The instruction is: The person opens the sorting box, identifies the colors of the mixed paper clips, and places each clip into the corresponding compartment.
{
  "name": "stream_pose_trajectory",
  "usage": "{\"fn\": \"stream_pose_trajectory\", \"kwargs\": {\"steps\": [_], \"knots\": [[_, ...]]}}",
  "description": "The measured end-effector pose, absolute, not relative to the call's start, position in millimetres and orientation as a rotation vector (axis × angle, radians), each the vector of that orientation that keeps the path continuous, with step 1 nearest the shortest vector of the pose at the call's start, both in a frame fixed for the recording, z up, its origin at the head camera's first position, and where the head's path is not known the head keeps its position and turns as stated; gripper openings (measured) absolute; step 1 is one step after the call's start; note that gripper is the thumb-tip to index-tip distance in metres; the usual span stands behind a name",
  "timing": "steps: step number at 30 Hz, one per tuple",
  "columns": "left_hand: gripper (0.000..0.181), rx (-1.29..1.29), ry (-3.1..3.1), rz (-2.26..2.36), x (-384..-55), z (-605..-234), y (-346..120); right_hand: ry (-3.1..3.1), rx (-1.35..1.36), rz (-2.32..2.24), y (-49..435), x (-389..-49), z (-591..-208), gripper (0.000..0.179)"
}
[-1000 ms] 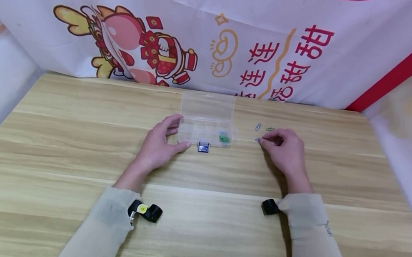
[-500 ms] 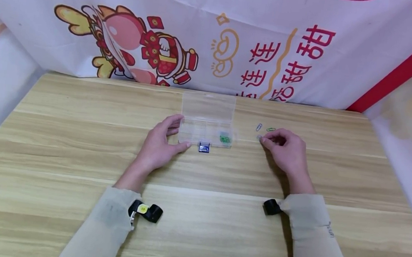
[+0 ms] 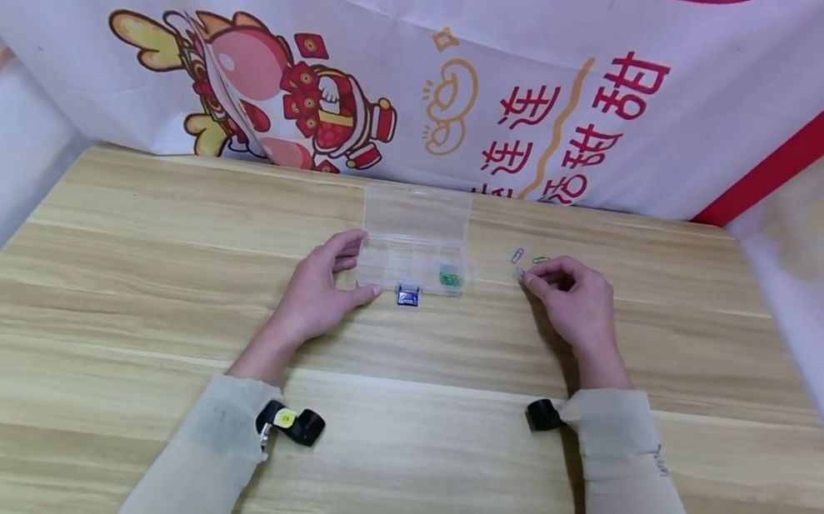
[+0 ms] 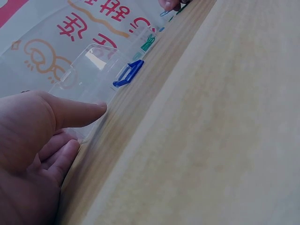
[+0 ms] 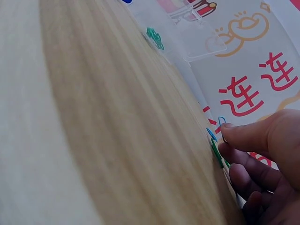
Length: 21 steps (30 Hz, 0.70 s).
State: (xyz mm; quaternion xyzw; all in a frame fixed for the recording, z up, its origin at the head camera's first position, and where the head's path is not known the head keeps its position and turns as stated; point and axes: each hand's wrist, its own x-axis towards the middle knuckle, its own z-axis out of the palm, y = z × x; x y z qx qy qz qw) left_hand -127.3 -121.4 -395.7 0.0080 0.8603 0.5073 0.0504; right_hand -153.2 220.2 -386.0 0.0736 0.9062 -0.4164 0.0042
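A clear plastic compartment box (image 3: 398,266) stands with its lid (image 3: 416,213) raised at the back and its blue latch (image 3: 408,295) hanging at the front. My left hand (image 3: 318,285) grips its left end, thumb at the front edge and fingers at the back. Green paper clips (image 3: 449,277) lie in the right-end compartment. To the right of the box, my right hand (image 3: 569,299) pinches a blue paper clip (image 5: 222,123) between thumb and index finger, just above the table. Another blue paper clip (image 3: 518,256) and a green paper clip (image 3: 541,260) lie beyond the fingers.
The wood-grain table (image 3: 391,456) reaches back to a white printed cloth (image 3: 432,66) close behind the raised lid. Similar cloth hangs at both sides. A black wrist camera is strapped to each sleeve.
The blue paper clip in my right hand has come up slightly from the table and its angle has changed. My left hand and the box stay as they were.
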Motion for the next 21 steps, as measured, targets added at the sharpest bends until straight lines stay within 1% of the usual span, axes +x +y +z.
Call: {"fn": "stream_pose_trajectory", "kwargs": {"steps": [13, 21], "knots": [[0.078, 0.044, 2.619, 1.568, -126.8, -397.1, -122.4, 2.752, 0.298, -1.443, 216.3, -152.2, -376.6, 0.026], [0.079, 0.045, 2.625, 1.554, -126.3, -395.7, -121.8, 2.716, 0.247, -1.537, 211.3, -151.9, -368.8, 0.029]]}}
